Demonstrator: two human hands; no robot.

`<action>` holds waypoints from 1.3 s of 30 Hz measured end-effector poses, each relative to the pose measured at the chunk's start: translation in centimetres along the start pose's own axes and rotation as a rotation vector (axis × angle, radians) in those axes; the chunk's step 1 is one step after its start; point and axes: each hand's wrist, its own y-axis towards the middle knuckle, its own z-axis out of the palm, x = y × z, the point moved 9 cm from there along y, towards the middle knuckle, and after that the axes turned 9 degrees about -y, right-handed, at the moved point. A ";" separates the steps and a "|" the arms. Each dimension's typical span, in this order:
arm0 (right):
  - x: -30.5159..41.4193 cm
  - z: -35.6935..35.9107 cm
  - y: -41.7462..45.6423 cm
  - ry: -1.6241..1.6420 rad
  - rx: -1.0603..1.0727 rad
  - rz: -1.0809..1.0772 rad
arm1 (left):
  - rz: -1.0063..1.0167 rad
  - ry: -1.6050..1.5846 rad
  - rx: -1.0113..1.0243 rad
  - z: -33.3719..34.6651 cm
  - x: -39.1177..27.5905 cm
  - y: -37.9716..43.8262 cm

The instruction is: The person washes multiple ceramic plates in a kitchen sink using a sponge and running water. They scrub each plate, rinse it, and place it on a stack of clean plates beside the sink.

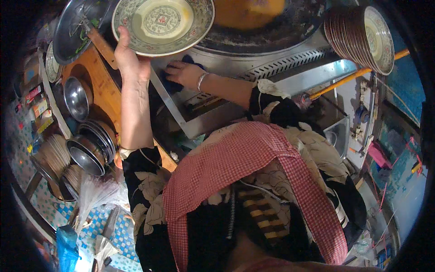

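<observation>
My left hand (131, 59) holds a patterned plate (163, 20) by its near rim, thumb on top. The plate has a decorated centre and border, and a yellowish smear marks its inner right side. My right hand (187, 73), with a bracelet at the wrist, grips a dark blue cloth (174, 85) on the metal stove top (217, 63). Just beyond it is a large blackened wok (231, 40) with orange-brown contents (251, 13). The top of the wok is cut off by the picture's edge.
Stacked patterned plates (379, 40) stand at the right. A metal basin (68, 37) with greens sits at the far left, beside a wooden handle (102, 47). Metal bowls (77, 98) are along the wooden board (102, 78). A yellow hose (340, 83) runs at the right.
</observation>
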 end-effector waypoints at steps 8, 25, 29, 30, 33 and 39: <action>-2.8 -0.9 -13.1 0.395 0.364 -0.124 | -0.022 0.074 -0.110 2.2 -0.4 -3.2; -20.8 -14.5 -30.2 -0.301 0.471 1.392 | -0.221 0.044 0.234 0.2 2.4 -1.2; -9.3 -16.4 -21.9 -0.291 -0.011 0.970 | -0.280 0.102 0.337 -0.1 3.8 -3.7; -5.2 -17.7 -21.4 -0.324 -0.178 0.916 | -0.297 0.148 0.393 -0.7 4.0 -4.8; -0.6 -24.7 -22.6 -0.304 -0.545 1.033 | -0.406 0.263 0.502 6.4 1.6 -6.7; 9.3 -29.4 -31.0 -0.220 -0.581 1.544 | -0.755 0.203 0.656 12.3 -0.7 -14.0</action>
